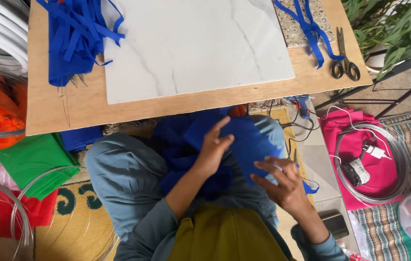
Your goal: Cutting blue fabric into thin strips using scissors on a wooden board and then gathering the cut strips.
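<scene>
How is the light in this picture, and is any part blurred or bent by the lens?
Head view: soft, even daylight, weak shadows; mild sheen on the white marble slab; the left hand and right hand on the blue cloth look slightly soft; the wooden board edges slant, suggesting wide-angle distortion.

Blue cloth (pixel 254 140) in lap: matt, soft, creased. Counter (pixel 65 108): bare plywood, dull grain. Slab (pixel 191 43) on it: smooth white marble-look, faint sheen. Scissors (pixel 344 60): dark metal. Tubing coil (pixel 394 164): clear glossy plastic.
</scene>
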